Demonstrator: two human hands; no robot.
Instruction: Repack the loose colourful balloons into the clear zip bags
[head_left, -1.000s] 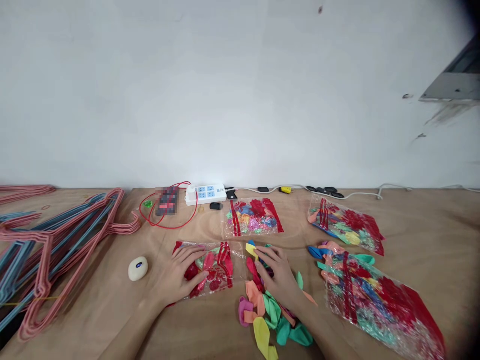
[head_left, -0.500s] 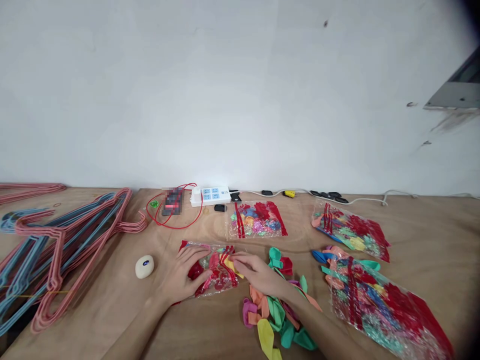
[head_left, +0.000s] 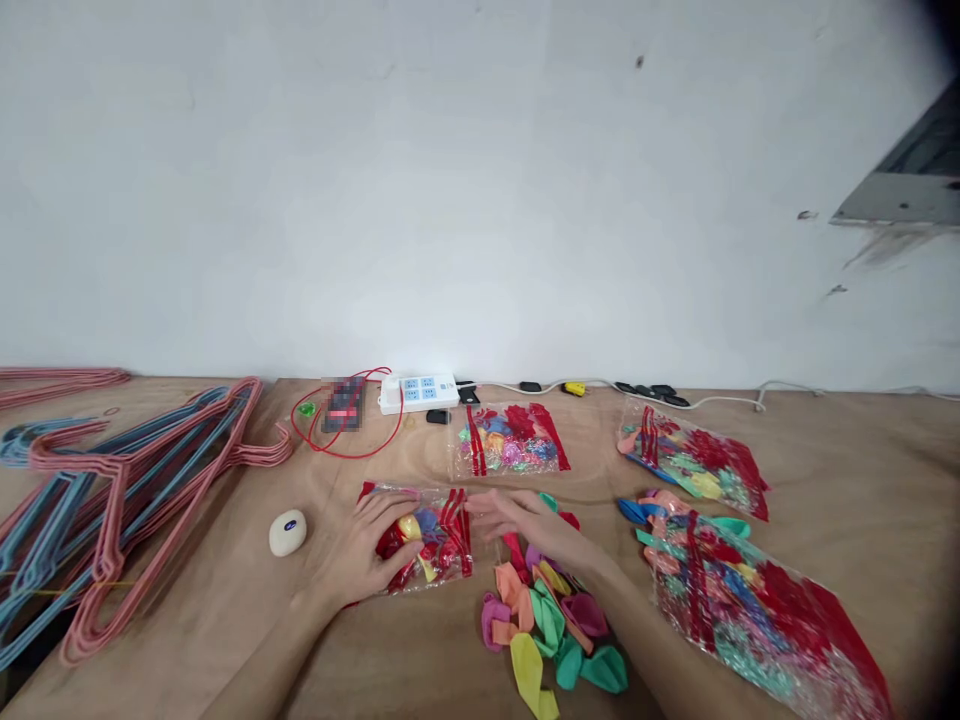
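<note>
L hand (head_left: 375,545), grip spread open, pins part-filled bag (head_left: 454,535); R hand (head_left: 536,525), grip open & apparently empty, at its R end; approx. a dozen balloons (head_left: 550,618) still loose on worktop (head_left: 405,665).

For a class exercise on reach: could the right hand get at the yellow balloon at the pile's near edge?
Probably yes: the yellow balloon looks uncovered, and the right hand, beyond it, seems empty; it would only need to draw back.
</note>
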